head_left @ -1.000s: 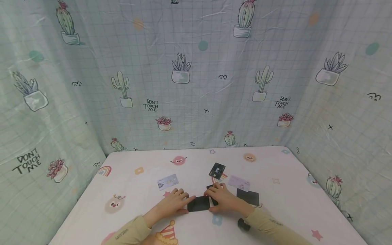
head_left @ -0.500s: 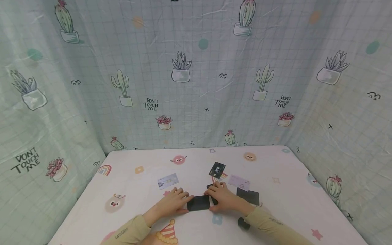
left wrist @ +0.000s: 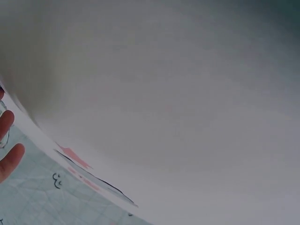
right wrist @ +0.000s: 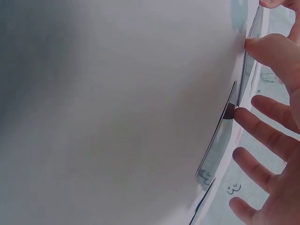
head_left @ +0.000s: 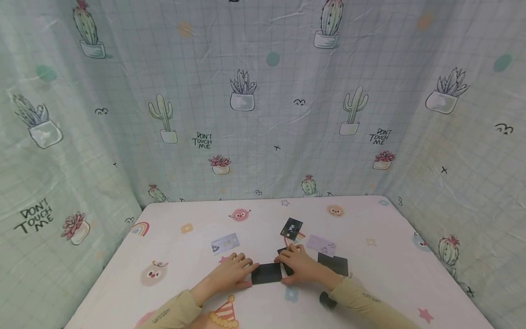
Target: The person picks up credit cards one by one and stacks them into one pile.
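Note:
On the patterned tabletop lies a flat black card-like rectangle (head_left: pixel 266 273), lengthwise between both hands. Its left end is held by my left hand (head_left: pixel 232 273), thumb at the near corner and forefinger at the far one. My right hand (head_left: pixel 300 265) holds the right end the same way, its thumb (right wrist: pixel 267 47) at the edge in the right wrist view. Partly under the right hand sits a second flat black piece (head_left: pixel 288 270), touched by a finger in that wrist view. Only a few left fingers (left wrist: pixel 11 157) show in the left wrist view.
Beyond the hands lie a silvery card (head_left: pixel 225 244), a black VIP card (head_left: pixel 291 228) and a lilac card (head_left: pixel 320 245). Another flat black piece (head_left: pixel 334 264) is right of the right hand. A small dark round object (head_left: pixel 327 300) sits beside the right sleeve.
Both hands stay almost still around the black card. The left forefinger shifts very slightly leftward; the cards keep their places.

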The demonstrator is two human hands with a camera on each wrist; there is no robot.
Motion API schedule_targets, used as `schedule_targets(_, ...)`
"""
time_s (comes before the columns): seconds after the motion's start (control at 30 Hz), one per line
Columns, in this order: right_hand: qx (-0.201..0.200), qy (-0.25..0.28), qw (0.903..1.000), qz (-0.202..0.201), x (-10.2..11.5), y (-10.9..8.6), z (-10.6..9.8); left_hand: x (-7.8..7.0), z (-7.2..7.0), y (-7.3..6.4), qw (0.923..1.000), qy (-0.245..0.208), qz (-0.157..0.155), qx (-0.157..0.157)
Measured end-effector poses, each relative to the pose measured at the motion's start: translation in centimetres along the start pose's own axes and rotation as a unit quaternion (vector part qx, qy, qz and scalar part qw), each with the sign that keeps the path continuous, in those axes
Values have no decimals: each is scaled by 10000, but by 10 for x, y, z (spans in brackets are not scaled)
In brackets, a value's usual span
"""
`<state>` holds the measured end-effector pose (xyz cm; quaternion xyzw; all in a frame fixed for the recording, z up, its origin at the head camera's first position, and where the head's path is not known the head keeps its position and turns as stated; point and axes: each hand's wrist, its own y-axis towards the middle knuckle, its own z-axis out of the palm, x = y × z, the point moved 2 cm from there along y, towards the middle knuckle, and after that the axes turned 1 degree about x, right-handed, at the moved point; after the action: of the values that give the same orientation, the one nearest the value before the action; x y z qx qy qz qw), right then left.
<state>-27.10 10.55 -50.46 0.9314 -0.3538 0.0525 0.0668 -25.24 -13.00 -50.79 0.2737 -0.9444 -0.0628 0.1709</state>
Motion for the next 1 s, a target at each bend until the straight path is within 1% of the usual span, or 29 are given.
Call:
schedule_targets(0.3,80,56,9999,39,-2,-1,-3,-1,-2,-2,9998,-126,-93,153)
schedule_targets(0.5,157,7,9998,127,-4,0,-2,0,0,-4,9997,-129,-149,108)
schedule_targets(0.63,78,-1,10000,59,-5,0,-3,2,-1,-7,9992,-263,-257,155)
schedule_targets(0.77,17,113,9999,-15,-4,2,-5,4,-1,-9,9984,-376,-335,245)
schedule_targets(1.0,58,179,9998,-32,-4,8,-8,10,0,-14,9985,-361,-353,222)
